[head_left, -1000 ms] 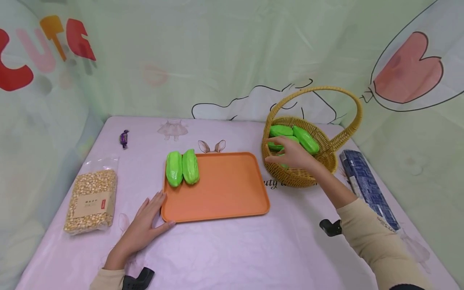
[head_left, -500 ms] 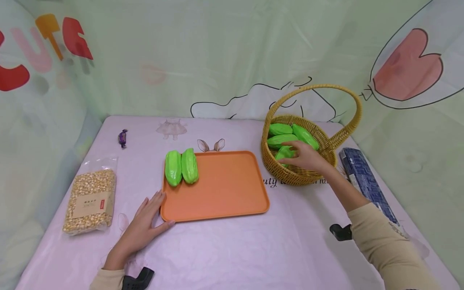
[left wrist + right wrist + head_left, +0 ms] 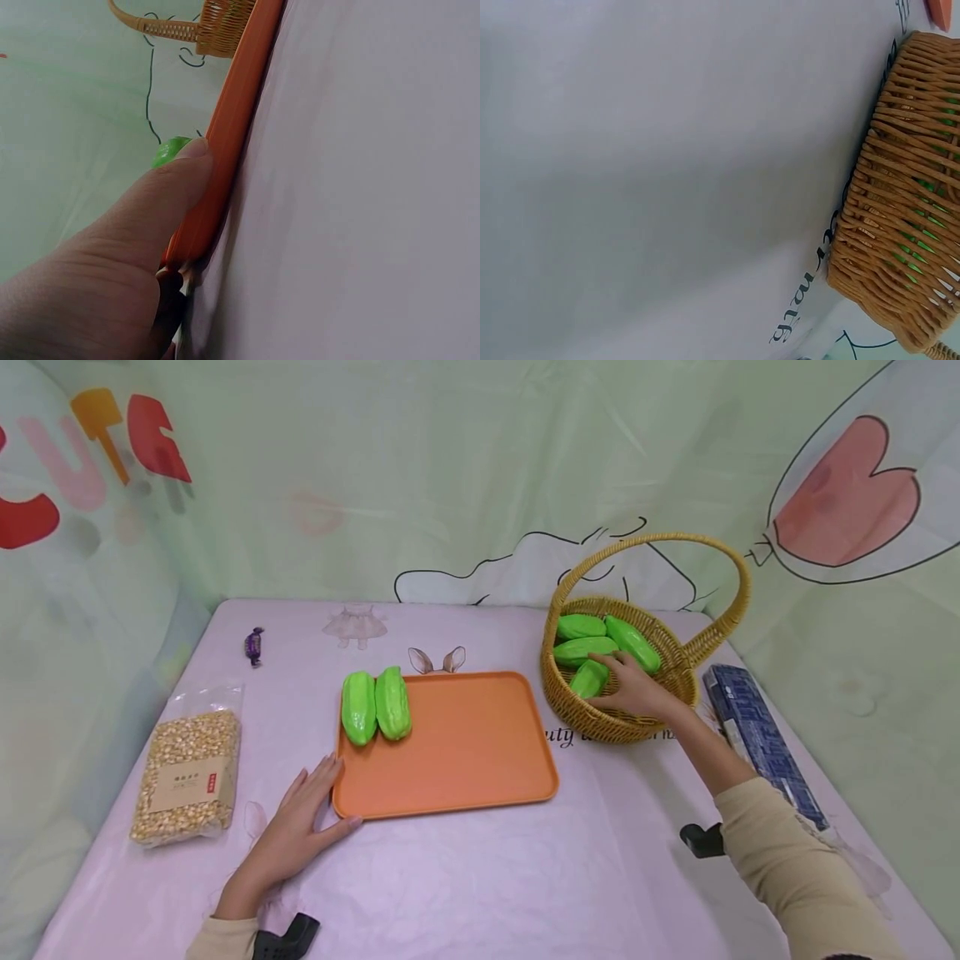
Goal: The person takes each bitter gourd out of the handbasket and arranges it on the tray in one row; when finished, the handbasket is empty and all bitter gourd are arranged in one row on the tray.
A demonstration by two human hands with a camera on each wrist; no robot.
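In the head view, my right hand (image 3: pixel 636 687) is inside the wicker basket (image 3: pixel 600 722), thumb and fingers on either side of a bright green, ridged, elongated fruit (image 3: pixel 589 680). Several more such fruits lie around it in the basket, among them one at the right (image 3: pixel 633 643). My left hand (image 3: pixel 296 827) rests with straight fingers along the left edge of an orange tray (image 3: pixel 480 752), its thumb at the front edge. Two green fruits (image 3: pixel 377 706) lie side by side at the tray's back left. The right wrist view shows the basket's side (image 3: pixel 900 195) but no hand.
A clear bag of corn kernels (image 3: pixel 187 777) lies left of the tray, with a purple wrapped candy (image 3: pixel 254 647) behind it. Right of the basket is a dark blue patterned flat package (image 3: pixel 761 739). The basket's tall handle (image 3: pixel 678 537) arches over its opening.
My right hand has lowered further into the basket and moved slightly right, onto the front green fruit, which has turned a little. The left hand and the tray stay in place.
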